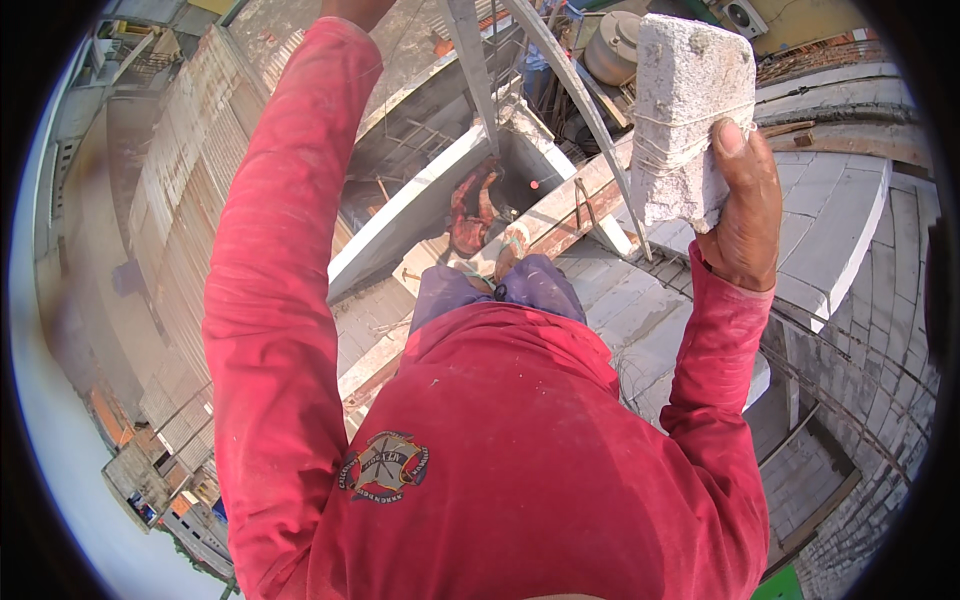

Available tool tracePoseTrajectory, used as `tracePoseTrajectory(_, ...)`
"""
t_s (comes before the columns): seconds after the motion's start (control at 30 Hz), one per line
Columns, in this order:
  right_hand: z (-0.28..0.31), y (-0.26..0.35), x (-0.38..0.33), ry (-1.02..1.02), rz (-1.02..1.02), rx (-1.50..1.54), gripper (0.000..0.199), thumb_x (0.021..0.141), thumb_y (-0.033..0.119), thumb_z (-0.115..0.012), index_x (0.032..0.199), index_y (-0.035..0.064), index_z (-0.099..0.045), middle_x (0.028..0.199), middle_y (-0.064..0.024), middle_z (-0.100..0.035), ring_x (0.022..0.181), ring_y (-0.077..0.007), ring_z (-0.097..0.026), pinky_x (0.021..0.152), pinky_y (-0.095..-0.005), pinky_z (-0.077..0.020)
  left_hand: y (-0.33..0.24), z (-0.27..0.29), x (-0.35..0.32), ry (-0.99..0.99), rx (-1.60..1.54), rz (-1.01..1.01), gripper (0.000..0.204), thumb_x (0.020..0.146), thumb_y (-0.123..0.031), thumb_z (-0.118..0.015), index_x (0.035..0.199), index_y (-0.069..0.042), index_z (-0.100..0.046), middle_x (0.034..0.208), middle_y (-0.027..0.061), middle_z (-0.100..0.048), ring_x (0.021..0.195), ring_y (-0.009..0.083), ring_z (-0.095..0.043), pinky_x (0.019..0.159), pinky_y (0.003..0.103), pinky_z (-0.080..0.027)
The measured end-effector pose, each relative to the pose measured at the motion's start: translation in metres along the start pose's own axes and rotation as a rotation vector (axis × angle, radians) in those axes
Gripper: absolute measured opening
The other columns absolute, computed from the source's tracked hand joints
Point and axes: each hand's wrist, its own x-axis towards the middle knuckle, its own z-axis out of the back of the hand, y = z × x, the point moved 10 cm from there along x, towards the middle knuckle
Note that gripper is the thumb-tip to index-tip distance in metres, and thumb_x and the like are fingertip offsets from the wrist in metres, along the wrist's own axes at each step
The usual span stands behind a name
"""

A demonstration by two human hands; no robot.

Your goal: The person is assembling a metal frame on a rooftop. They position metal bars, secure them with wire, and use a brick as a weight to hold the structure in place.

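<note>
My right hand (745, 205) is closed around a rough white block (690, 95), raised at the right. Its thumb presses on pale string (690, 122) wound several times around the block. My left arm, in a red sleeve, reaches up the left side. Only the wrist end of my left hand (357, 10) shows at the top edge; its fingers are out of the picture, so what it touches is hidden. Two long grey strips (572, 92) run down from the top, between my hands.
My bare foot (510, 252) rests high up near a wooden beam (560, 225). Below, a person in red checked clothing (470, 205) is beside a white wall (410, 215). Corrugated roofing (195, 170) lies left, pale block walls (830, 220) right, a round tank (613, 48) beyond.
</note>
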Motion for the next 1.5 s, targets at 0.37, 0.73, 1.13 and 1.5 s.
tracePoseTrajectory(0.37, 0.01, -0.004, 0.0, -0.042, 0.015, -0.045, 0.051, 0.087, 0.036, -0.066, 0.116, -0.0048, -0.057, 0.101, -0.0093, -0.065, 0.086, -0.0125, -0.061, 0.078, -0.0266, -0.0488, 0.006, -0.009, 0.001, 0.006, 0.004, -0.005, 0.047, 0.09, -0.028, -0.066, 0.123, 0.002, -0.054, 0.114, 0.019, -0.065, 0.107, 0.027, -0.061, 0.089, 0.036, -0.047)
tracePoseTrajectory(0.73, 0.004, -0.003, 0.0, -0.011, 0.008, 0.013, 0.052, 0.087, 0.036, -0.066, 0.117, -0.0046, -0.057, 0.104, -0.0107, -0.065, 0.089, -0.0135, -0.063, 0.079, -0.027, -0.0497, 0.006, -0.002, 0.0, 0.007, 0.007, 0.021, 0.045, 0.091, -0.027, -0.064, 0.125, 0.001, -0.053, 0.112, 0.0178, -0.065, 0.104, 0.025, -0.063, 0.087, 0.034, -0.048)
tracePoseTrajectory(1.13, 0.007, -0.004, -0.001, -0.02, 0.008, 0.017, 0.051, 0.088, 0.036, -0.065, 0.118, -0.0048, -0.056, 0.104, -0.0107, -0.065, 0.088, -0.0136, -0.063, 0.079, -0.0269, -0.05, 0.007, -0.001, -0.003, -0.018, -0.02, 0.068, 0.047, 0.088, -0.028, -0.068, 0.121, 0.004, -0.058, 0.109, 0.0165, -0.067, 0.101, 0.0213, -0.062, 0.086, 0.032, -0.047)
tracePoseTrajectory(1.5, 0.008, -0.004, -0.001, -0.032, 0.008, 0.057, 0.05, 0.089, 0.032, -0.065, 0.119, -0.0052, -0.055, 0.105, -0.0117, -0.065, 0.09, -0.0145, -0.064, 0.08, -0.0277, -0.0506, 0.007, -0.006, -0.004, 0.014, -0.051, 0.039, 0.046, 0.089, -0.028, -0.066, 0.118, 0.007, -0.06, 0.112, 0.0182, -0.066, 0.106, 0.0237, -0.061, 0.091, 0.033, -0.045)
